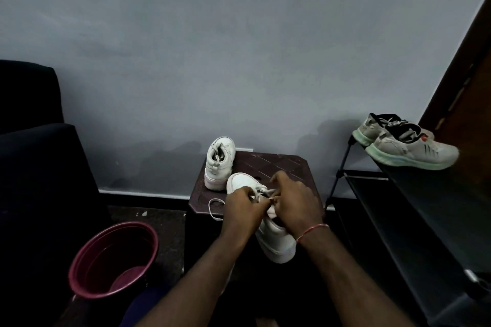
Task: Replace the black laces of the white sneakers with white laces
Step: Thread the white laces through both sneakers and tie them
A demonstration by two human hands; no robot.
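A black sofa [32, 156] and maroon bucket [79, 255] stand left, below a grey wall [239, 48]. On the dark brown surface [276, 164], one white sneaker [219, 164] sits far left. The near sneaker [276, 241] lies under both hands; left hand [243, 210] and right hand [295, 199] fingers pinch its white lace [214, 210]. Right, grey running shoes [406, 146] top a black rack [414, 210]

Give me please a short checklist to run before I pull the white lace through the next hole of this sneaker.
1. Left hand grip on white lace: ok, pinched.
2. Right hand grip: cannot tell, its fingers hide it.
3. Sneaker toe resting on stool: ok.
4. Next hole visible: not ok, hands cover it.
5. Loose part of the lace lying free on the stool: ok.
6. Other sneaker apart from both hands: ok.
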